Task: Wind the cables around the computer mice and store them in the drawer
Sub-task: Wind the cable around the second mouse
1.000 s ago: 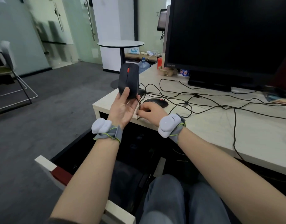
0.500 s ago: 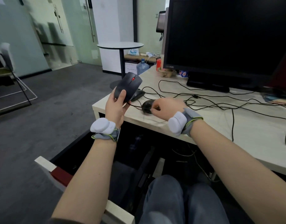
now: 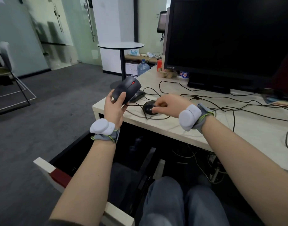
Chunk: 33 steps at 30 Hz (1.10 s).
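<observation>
Winding step, I reckon. Left hand grips the mouse above the table edge; right hand pinches its cable beside a second mouse. Next: loop cable round the body. Drawer open below.
</observation>
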Available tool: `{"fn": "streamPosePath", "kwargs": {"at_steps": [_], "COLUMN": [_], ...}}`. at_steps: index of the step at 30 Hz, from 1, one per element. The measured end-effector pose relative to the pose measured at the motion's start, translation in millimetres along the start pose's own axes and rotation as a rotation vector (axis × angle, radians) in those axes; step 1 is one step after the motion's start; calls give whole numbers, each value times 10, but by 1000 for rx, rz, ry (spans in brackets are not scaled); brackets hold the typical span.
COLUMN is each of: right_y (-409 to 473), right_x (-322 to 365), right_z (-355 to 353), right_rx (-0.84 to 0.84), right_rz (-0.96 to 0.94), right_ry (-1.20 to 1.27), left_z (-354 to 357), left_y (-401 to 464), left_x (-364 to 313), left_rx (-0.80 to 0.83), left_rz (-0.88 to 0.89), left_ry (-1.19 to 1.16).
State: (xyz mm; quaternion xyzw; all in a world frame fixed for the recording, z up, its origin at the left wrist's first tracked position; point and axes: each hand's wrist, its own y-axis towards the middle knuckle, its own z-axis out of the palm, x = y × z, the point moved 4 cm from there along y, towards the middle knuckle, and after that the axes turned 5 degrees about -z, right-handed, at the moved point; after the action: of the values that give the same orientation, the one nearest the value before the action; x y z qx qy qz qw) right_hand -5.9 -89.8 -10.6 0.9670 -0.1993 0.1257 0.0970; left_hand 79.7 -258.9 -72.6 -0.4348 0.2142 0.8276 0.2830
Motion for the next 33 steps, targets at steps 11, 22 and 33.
{"fn": "streamPosePath", "kwargs": {"at_steps": [11, 22, 33], "right_y": [-86, -236, -177], "right_x": [-24, -66, -16], "right_z": [-239, -332, -410], "right_rx": [-422, -557, -458], "right_rz": [-97, -232, -203], "right_ry": [-62, 76, 175], "left_z": [216, 391, 411], "left_y": [-95, -285, -402], "left_x": [53, 79, 73], "left_rx": [245, 490, 627], "left_rz": [-33, -183, -337], "left_ry": [231, 307, 171]}}
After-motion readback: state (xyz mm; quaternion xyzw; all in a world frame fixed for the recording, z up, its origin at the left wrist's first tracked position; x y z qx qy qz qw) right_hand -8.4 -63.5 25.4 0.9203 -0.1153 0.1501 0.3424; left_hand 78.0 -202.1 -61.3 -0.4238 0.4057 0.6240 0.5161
